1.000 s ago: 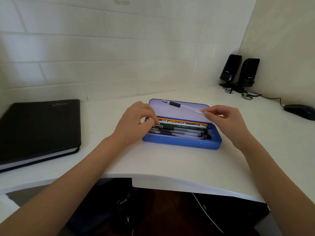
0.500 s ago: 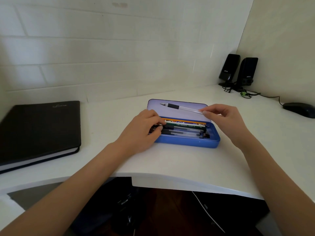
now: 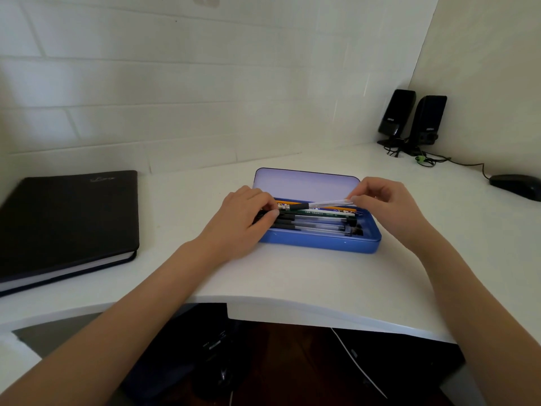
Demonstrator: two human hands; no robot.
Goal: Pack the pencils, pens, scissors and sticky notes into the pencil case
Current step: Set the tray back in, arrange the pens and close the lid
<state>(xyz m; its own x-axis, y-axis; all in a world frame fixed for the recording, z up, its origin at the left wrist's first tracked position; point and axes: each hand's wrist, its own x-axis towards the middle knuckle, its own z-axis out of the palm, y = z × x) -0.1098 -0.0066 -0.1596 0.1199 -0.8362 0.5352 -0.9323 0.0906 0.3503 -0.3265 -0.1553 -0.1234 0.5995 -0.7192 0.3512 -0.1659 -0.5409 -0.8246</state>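
An open blue pencil case [image 3: 319,245] stands on the white desk, its pale lid [image 3: 304,183] raised at the back. Inside lie several black-grip pens [image 3: 316,224], a green pencil [image 3: 319,213] and a yellow pencil. My right hand [image 3: 386,203] pinches the far end of a clear pen with a black grip [image 3: 316,204], which lies low over the back row of the case. My left hand [image 3: 246,215] rests on the left end of the case, its fingers on the pen tips and touching the clear pen's tip. Scissors and sticky notes are not visible.
A closed black notebook [image 3: 64,224] lies at the left of the desk [image 3: 292,276]. Two black speakers [image 3: 412,121] stand in the back right corner, with cables trailing to a black mouse [image 3: 515,186]. The desk's curved front edge is near my forearms.
My right hand has lowered the clear pen from in front of the lid down to the case's back row. My left hand's fingers now meet the pen's tip.
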